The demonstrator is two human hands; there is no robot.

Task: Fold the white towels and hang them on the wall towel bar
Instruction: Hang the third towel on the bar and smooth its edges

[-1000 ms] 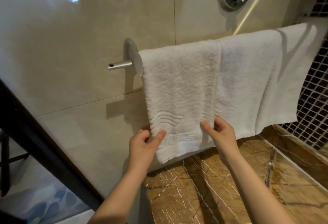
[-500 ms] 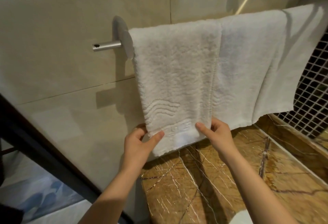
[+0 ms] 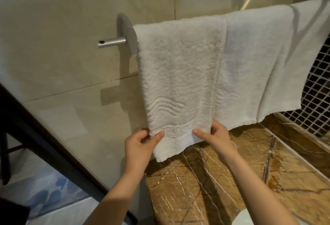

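towel first: the nearest white towel (image 3: 178, 82) hangs directly above the fingers, draped over the towel bar (image 3: 111, 42), with its long axis running down from the bar to the hem between the two hands. the left hand (image 3: 141, 144) pinches the lower left edge, thumb on the front face and the other fingers curled behind the cloth. the right hand (image 3: 216, 139) pinches the lower right edge the same way, thumb in front and fingers tucked round the back. both grip the same band just above the hem, so neither hand is nearer. the left one sits below the bare stub end of the bar. the hem slants: its left corner drops below the left fingers, while the right corner stays close under the right thumb, so the panel seems to hang slightly skewed. the bar's axis runs crosswise, above and beyond the fingertips. just right of the right fingers hangs a second towel (image 3: 255, 64), meeting the first along its edge, and past that a third towel (image 3: 307, 55). what is left looks like squaring: an even pull downward along the towel's length, away from the bar, with the right side drawn a touch more.
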